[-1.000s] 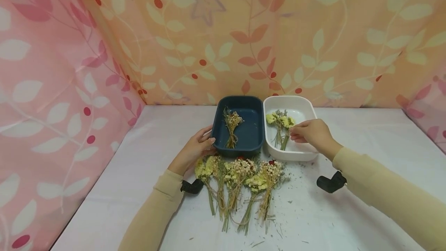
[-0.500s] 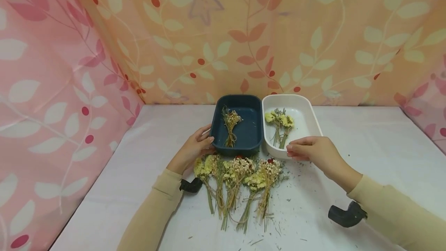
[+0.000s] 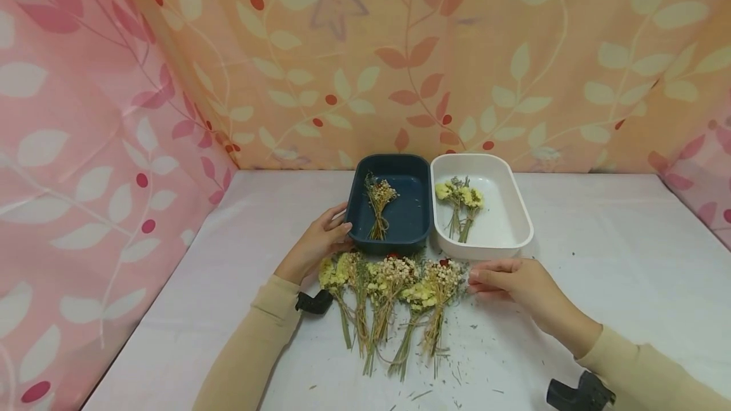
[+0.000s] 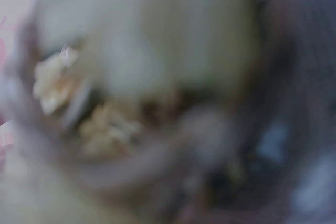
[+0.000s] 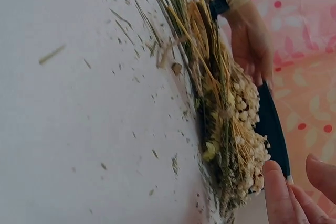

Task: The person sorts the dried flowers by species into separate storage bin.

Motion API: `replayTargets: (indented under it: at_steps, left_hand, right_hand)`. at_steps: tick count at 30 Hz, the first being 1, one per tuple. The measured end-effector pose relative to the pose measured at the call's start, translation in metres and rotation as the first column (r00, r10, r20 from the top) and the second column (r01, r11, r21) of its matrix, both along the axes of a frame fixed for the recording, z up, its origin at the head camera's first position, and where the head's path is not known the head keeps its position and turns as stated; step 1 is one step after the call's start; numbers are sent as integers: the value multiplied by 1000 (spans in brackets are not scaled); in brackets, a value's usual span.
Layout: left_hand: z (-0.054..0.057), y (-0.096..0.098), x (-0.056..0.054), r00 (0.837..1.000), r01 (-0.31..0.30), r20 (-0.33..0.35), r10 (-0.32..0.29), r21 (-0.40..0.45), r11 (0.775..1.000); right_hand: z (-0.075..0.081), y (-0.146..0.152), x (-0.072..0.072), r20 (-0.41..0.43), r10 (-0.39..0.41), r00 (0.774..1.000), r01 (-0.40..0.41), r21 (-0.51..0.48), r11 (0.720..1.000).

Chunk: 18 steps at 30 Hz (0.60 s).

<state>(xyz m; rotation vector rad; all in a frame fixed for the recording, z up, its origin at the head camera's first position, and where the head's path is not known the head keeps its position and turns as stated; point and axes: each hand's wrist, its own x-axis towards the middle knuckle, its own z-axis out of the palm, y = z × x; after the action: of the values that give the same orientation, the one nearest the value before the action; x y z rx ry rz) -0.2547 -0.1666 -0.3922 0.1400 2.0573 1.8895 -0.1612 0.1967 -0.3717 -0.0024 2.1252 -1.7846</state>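
Note:
My left hand [image 3: 315, 243] rests against the left side of a dark blue tray [image 3: 408, 208], its thumb at the rim. Inside that tray lies one tied bunch of dried flowers [image 3: 379, 208] with small cream blossoms. My right hand [image 3: 516, 284] hovers just right of a row of dried flower bunches in front of the trays, nearest the rightmost bunch [image 3: 442, 287]. In the right wrist view its finger [image 5: 278, 192] and thumb stand apart with nothing between them, beside the cream blossoms [image 5: 252, 150]. The left wrist view is too blurred to read.
A white tray [image 3: 502, 221] stands right against the blue one, with two yellow flower bunches [image 3: 469, 208] in it. Stem bits [image 3: 422, 394] lie scattered on the white table [image 3: 599, 259]. Patterned cloth [image 3: 365, 81] rises behind the trays.
My right hand has come out of the white tray, passed over its front edge and moved down to the row of bunches. The left hand stays at the blue tray.

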Motion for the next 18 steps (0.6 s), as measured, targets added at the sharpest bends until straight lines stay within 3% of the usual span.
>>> replayTargets:
  at_steps: [18]
  left_hand:
    - [-1, -1, 0, 1000, 6, -10, -6, 1, 1000]
  right_hand:
    - [-19, -15, 18, 159, 82, 984, -65, -112, 992]
